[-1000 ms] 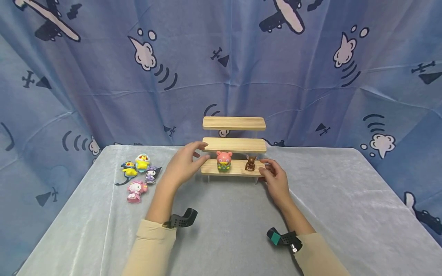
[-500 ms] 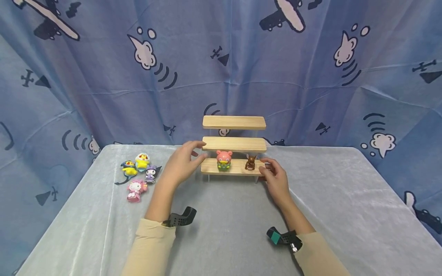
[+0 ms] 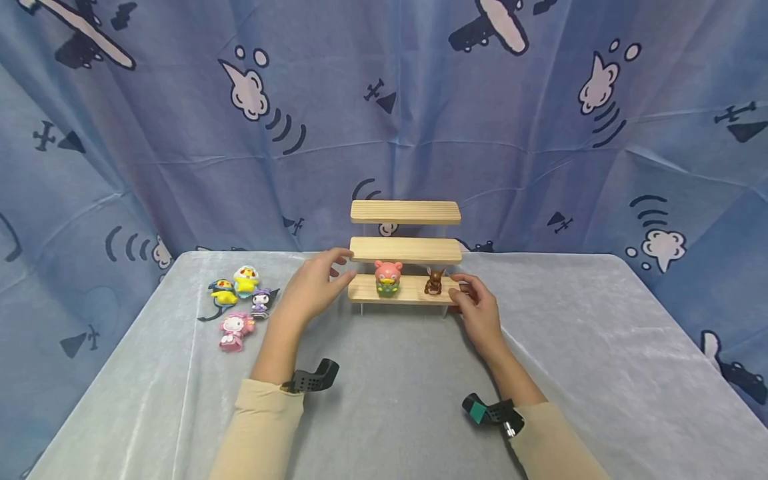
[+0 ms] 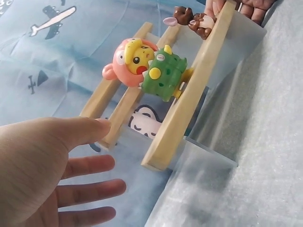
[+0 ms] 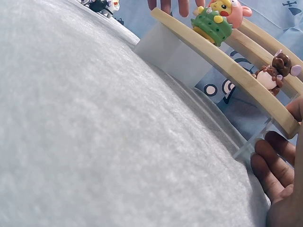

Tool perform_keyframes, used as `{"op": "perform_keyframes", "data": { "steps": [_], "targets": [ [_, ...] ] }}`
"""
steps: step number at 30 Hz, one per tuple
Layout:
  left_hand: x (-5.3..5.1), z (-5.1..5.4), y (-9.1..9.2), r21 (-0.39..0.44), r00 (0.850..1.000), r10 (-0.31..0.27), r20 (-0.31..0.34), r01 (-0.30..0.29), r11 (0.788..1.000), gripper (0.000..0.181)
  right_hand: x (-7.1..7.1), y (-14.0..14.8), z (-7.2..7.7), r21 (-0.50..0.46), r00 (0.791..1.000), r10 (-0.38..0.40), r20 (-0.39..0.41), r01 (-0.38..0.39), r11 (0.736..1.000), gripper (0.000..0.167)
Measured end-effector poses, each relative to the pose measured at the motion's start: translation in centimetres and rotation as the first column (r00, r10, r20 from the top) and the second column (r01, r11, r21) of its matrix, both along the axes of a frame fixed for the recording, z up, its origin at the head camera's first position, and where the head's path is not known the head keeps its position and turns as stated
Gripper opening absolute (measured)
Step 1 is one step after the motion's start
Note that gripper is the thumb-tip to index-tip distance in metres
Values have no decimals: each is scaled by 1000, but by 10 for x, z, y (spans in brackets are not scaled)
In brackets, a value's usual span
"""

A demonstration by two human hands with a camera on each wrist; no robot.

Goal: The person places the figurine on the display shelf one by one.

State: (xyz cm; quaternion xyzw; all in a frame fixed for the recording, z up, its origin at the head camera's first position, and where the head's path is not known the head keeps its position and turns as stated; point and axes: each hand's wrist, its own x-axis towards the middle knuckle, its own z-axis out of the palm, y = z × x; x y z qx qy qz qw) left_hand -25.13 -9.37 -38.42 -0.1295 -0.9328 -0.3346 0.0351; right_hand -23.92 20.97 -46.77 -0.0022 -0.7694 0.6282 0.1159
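Had left hand at left end of three-tier wooden shelf on grey cloth, spread with fingers apart; couldn't tell whether touching. Gripped right end of bottom board with right hand, thumb on top and fingers beneath, well apart from left hand. Saw pink-hooded figure and brown figure standing on that board, four other figures grouped on cloth left of shelf.

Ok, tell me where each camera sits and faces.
On head: looks forward and down at the tiered pale wooden shelf; left hand, right hand, beige sleeves show.
On left wrist: faces the shelf's left end; both hands show.
On right wrist: faces its right end; both hands show.
Both wrist views share the glossy pink-and-green figurine.
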Motion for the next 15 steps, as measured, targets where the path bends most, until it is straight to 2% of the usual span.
{"op": "perform_keyframes", "data": {
  "steps": [15],
  "targets": [
    [-4, -7, -1, -1, 1000, 3, 23, -3, 1000, 49, 0, 0, 1, 8, 1000, 5, 17, -5, 1000, 31]
  ]
}}
